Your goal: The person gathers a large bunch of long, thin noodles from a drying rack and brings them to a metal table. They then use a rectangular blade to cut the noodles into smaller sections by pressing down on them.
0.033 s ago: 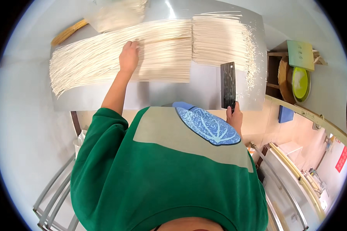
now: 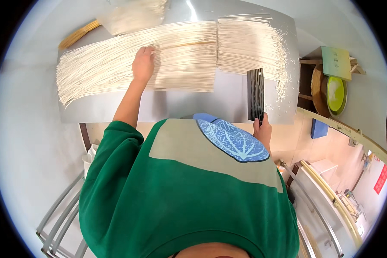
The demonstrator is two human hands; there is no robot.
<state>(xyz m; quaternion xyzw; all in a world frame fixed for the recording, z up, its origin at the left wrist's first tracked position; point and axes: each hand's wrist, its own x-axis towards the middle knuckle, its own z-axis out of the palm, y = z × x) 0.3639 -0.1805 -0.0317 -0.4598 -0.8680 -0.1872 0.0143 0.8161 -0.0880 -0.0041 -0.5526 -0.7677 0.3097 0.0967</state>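
A wide layer of long, pale dried noodles (image 2: 99,69) lies across the grey metal table. A narrow seam parts it from a shorter block of noodles (image 2: 247,47) on the right. My left hand (image 2: 142,65) rests over the long layer, fingers curled and fingertips down among the strands; what they pinch is too small to make out. A thin brown strip (image 2: 189,44) runs along the strands to the right of those fingers. At the table's near edge, my right hand (image 2: 263,130) grips a cleaver (image 2: 256,94), its dark, streaked blade pointing away from me.
Short noodle bits (image 2: 281,88) are scattered along the right end of the metal table (image 2: 232,96). A straw brush (image 2: 79,35) and a blurred pale sheet or bag (image 2: 135,17) lie at the far left. Right of the table, a shelf holds a green basin (image 2: 335,94) and a box (image 2: 336,63).
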